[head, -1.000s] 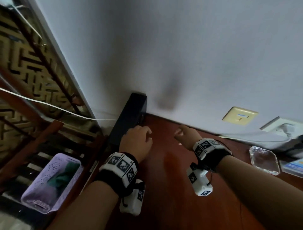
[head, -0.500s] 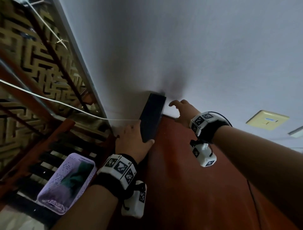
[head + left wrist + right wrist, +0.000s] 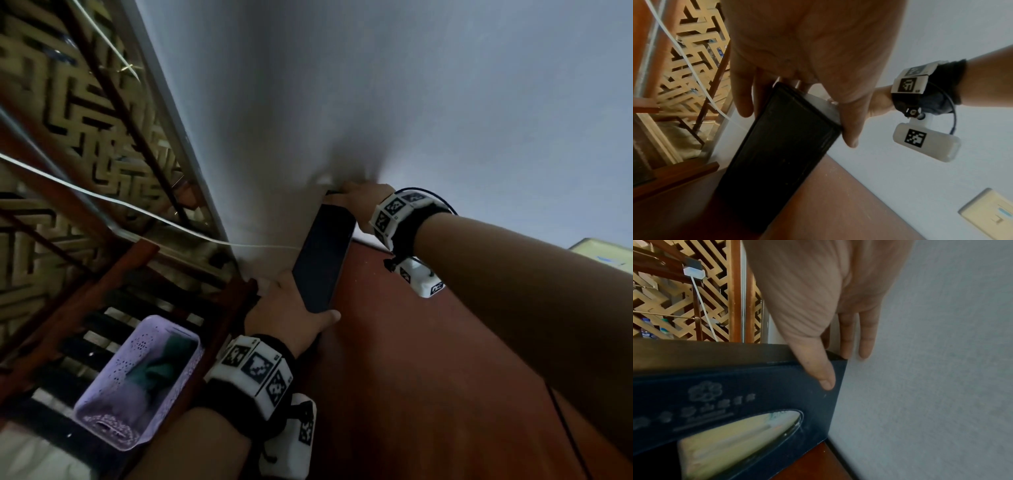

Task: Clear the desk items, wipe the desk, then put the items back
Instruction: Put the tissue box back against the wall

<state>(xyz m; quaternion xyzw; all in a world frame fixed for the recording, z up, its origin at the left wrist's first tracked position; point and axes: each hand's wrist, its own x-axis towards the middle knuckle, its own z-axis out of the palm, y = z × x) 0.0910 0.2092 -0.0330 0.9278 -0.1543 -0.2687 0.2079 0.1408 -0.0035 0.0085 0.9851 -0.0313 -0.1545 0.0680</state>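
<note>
At the far left corner of the desk (image 3: 428, 359), seen from the head camera, we had the black tissue box (image 3: 322, 260) against the wall (image 3: 376, 102), held at both ends. Our left hand (image 3: 287, 308) clasped the near end, thumb across its desk side; our right hand (image 3: 363, 202) curled over the far end by the wall. Below the desk edge sat a lavender basket (image 3: 113, 411) with a green cloth (image 3: 164, 359) in it. The stretch of desk we could see bore nothing else.

From the left wrist, the left hand (image 3: 807, 65) had fingers down one long side of the tissue box (image 3: 781, 155) and the thumb down the other, a firm grasp. The right hand (image 3: 877, 104) was just behind. Pale specks lay on the desk (image 3: 838, 203), so we judged it not yet wiped. Whether the box was clear of the wood we could not tell.

From the right wrist, the right hand (image 3: 818, 305) pinched the box's corner: thumb (image 3: 822, 369) on the printed face of the tissue box (image 3: 735, 394), fingers tucked between box and wall. Tissue showed through the oval opening (image 3: 740, 431).

We judged ourselves late in the clearing step, with wiping and putting everything back left to do.
</note>
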